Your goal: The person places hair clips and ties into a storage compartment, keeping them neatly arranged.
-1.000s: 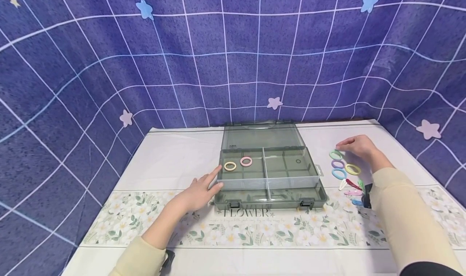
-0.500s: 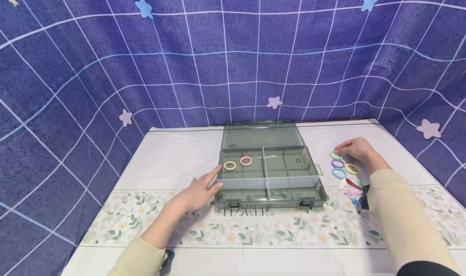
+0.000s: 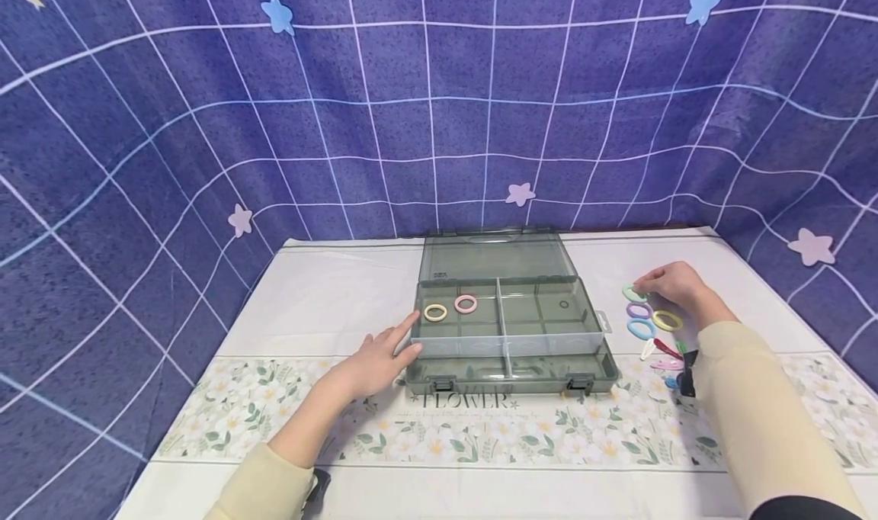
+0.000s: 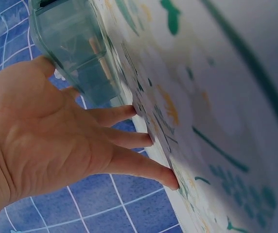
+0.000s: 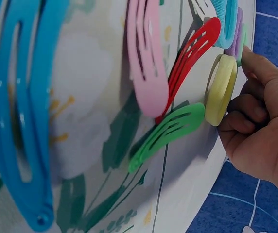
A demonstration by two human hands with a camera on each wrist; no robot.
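A grey-green see-through organizer box [image 3: 511, 386] stands with its lid raised at the back. In its back left compartment lie a cream hair tie [image 3: 435, 312] and a pink hair tie [image 3: 466, 304]. My left hand [image 3: 373, 364] spreads its fingers beside the box's left side, with thumb and index finger against it; other fingertips touch the cloth in the left wrist view. My right hand [image 3: 675, 284] pinches the rim of a mint green hair tie [image 3: 631, 293], partly covered by the fingers. Close by lie purple [image 3: 639, 310], blue [image 3: 641, 329] and yellow hair ties [image 3: 667, 321].
Nearer than the ties are several snap hair clips: white [image 3: 648, 349], red [image 5: 192, 58], green [image 5: 170, 133], pink [image 5: 148, 63] and blue [image 5: 22, 111]. The right forearm passes beside them. A blue gridded curtain [image 3: 411, 123] stands behind the table [image 3: 343, 276].
My right hand has come slightly lower, its fingers now over the rim of the mint green hair tie. The left hand has stayed in place. The head view has shifted slightly.
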